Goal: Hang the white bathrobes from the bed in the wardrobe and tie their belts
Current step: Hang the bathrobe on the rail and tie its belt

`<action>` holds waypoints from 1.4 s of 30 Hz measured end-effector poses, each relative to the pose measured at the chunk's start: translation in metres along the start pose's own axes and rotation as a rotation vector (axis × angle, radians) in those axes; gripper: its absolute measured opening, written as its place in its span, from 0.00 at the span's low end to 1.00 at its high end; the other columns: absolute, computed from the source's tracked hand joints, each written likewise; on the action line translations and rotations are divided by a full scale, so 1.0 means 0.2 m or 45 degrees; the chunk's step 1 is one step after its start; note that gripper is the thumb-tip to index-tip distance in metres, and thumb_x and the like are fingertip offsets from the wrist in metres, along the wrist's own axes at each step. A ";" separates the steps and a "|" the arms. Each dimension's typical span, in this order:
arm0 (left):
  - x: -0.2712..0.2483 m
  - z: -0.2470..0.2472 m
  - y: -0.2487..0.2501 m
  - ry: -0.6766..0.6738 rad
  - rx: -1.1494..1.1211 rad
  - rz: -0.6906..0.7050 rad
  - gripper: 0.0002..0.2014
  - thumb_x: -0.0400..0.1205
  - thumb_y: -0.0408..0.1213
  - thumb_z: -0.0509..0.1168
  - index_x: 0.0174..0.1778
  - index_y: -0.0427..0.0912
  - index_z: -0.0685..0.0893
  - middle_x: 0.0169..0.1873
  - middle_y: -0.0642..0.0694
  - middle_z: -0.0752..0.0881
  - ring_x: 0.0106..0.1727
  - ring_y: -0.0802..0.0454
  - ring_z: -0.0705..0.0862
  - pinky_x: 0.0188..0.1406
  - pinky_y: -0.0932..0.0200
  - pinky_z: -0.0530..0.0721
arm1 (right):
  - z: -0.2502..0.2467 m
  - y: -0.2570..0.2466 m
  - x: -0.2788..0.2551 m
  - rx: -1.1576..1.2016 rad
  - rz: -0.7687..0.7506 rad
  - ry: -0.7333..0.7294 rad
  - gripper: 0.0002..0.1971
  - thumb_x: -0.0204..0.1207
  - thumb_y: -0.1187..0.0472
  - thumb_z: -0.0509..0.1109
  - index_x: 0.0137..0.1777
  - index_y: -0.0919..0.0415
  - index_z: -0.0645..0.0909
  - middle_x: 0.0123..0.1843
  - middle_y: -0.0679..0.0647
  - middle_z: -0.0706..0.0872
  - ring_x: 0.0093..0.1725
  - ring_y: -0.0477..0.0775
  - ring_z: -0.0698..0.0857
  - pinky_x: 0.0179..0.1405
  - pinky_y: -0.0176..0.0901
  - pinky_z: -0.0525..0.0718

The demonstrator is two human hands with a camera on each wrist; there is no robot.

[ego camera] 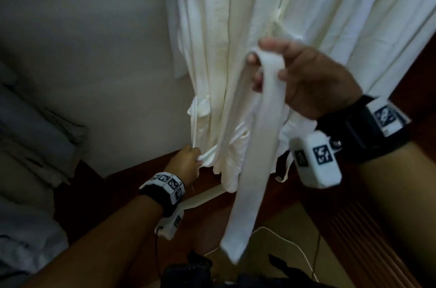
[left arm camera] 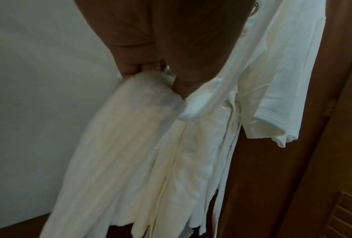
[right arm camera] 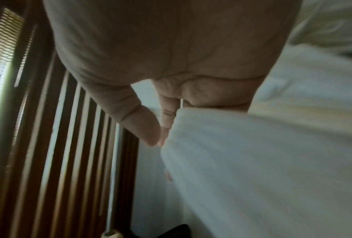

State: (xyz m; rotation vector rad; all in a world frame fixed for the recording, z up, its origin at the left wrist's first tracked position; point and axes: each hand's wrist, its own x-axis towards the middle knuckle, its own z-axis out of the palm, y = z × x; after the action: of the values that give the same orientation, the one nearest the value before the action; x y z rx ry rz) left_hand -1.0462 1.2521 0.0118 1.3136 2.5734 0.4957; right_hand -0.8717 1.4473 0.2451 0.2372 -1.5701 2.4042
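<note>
Belt-tying step in hand: right hand (ego camera: 304, 75) grips one belt end (ego camera: 254, 146) before the hanging bathrobe (ego camera: 224, 28); left hand (ego camera: 186, 162), lower left, pinches the other strand (ego camera: 207, 158); next, cross both ends.

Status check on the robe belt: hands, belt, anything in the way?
Right hand holds belt folded over fingers, end dangling. Left hand grips bunched fabric low on hanging bathrobe. Belt untied. Nothing blocking.

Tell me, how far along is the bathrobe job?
Done: a white bathrobe already hangs. In hand: the right hand holds one belt end; the left hand grips bunched white fabric low down. Left: no knot shows yet. Other robes can't be judged.
</note>
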 end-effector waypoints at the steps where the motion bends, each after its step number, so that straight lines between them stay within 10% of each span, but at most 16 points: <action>1: -0.01 0.00 -0.02 -0.013 0.008 -0.016 0.08 0.83 0.37 0.65 0.51 0.35 0.83 0.53 0.38 0.79 0.50 0.38 0.83 0.51 0.49 0.82 | 0.04 -0.06 0.07 -0.076 -0.055 -0.039 0.29 0.61 0.71 0.79 0.65 0.66 0.79 0.61 0.67 0.82 0.53 0.63 0.86 0.57 0.55 0.85; 6: -0.10 -0.04 -0.09 -0.016 -0.009 -0.048 0.07 0.84 0.36 0.63 0.54 0.38 0.82 0.54 0.42 0.78 0.48 0.44 0.83 0.43 0.58 0.75 | 0.24 -0.21 0.32 -0.451 -0.319 -0.064 0.20 0.75 0.79 0.62 0.66 0.68 0.74 0.60 0.63 0.84 0.59 0.61 0.85 0.63 0.59 0.82; 13: -0.30 -0.18 -0.12 0.049 -0.206 0.088 0.05 0.79 0.35 0.66 0.49 0.40 0.84 0.47 0.45 0.80 0.46 0.47 0.80 0.43 0.58 0.75 | 0.22 0.13 0.48 -0.586 -0.353 0.340 0.13 0.65 0.72 0.76 0.47 0.55 0.89 0.47 0.54 0.91 0.47 0.54 0.88 0.47 0.45 0.85; 17: -0.40 -0.29 -0.11 0.113 -0.397 0.177 0.07 0.73 0.39 0.65 0.42 0.40 0.82 0.40 0.46 0.80 0.40 0.50 0.79 0.39 0.55 0.78 | -0.02 0.60 0.38 -0.892 0.109 0.430 0.11 0.73 0.72 0.74 0.46 0.53 0.87 0.40 0.48 0.89 0.40 0.49 0.86 0.39 0.37 0.84; 22: -0.42 -0.39 -0.06 0.112 -0.570 0.270 0.12 0.69 0.45 0.63 0.41 0.41 0.83 0.39 0.48 0.80 0.41 0.50 0.81 0.42 0.52 0.80 | -0.12 0.93 0.17 -2.023 0.961 -0.310 0.13 0.82 0.49 0.66 0.42 0.54 0.85 0.45 0.51 0.84 0.46 0.51 0.81 0.48 0.41 0.75; 25: -0.40 -0.40 -0.03 0.095 -0.604 0.323 0.11 0.69 0.45 0.62 0.39 0.41 0.83 0.38 0.48 0.80 0.40 0.51 0.82 0.41 0.51 0.81 | -0.07 0.88 0.15 -1.727 1.076 -0.299 0.14 0.83 0.52 0.64 0.36 0.50 0.83 0.44 0.49 0.86 0.46 0.50 0.83 0.53 0.44 0.79; 29: -0.37 -0.39 -0.04 0.107 -0.697 0.272 0.11 0.67 0.46 0.62 0.38 0.45 0.82 0.37 0.48 0.82 0.40 0.50 0.82 0.42 0.48 0.82 | -0.14 0.78 0.13 -1.038 0.547 0.434 0.09 0.82 0.64 0.66 0.43 0.56 0.86 0.41 0.54 0.90 0.44 0.55 0.90 0.36 0.44 0.82; 34: -0.33 -0.43 -0.03 0.137 -0.857 0.167 0.14 0.66 0.50 0.59 0.37 0.43 0.81 0.32 0.46 0.81 0.35 0.50 0.78 0.39 0.48 0.79 | -0.23 0.70 -0.01 -1.486 0.136 0.607 0.11 0.75 0.74 0.65 0.39 0.57 0.79 0.37 0.50 0.84 0.37 0.49 0.82 0.40 0.37 0.78; 38: -0.30 -0.50 0.06 0.120 -1.080 0.198 0.19 0.66 0.50 0.59 0.37 0.36 0.80 0.33 0.46 0.79 0.35 0.54 0.76 0.39 0.54 0.72 | -0.24 0.76 -0.12 -1.934 0.703 0.172 0.10 0.76 0.62 0.71 0.36 0.49 0.77 0.37 0.43 0.80 0.43 0.47 0.81 0.45 0.38 0.76; 42: -0.28 -0.56 0.19 -0.003 -1.261 0.261 0.21 0.65 0.50 0.61 0.44 0.37 0.84 0.38 0.44 0.83 0.40 0.53 0.80 0.42 0.56 0.76 | -0.13 0.83 -0.17 -1.303 0.682 0.306 0.20 0.78 0.50 0.72 0.68 0.54 0.79 0.61 0.49 0.85 0.59 0.50 0.85 0.58 0.49 0.85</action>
State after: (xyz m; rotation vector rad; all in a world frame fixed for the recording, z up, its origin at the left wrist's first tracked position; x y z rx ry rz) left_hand -1.0225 1.2042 0.1325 1.1377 1.7099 1.5251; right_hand -0.8883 1.4043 0.0806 -0.7073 -2.6837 1.4737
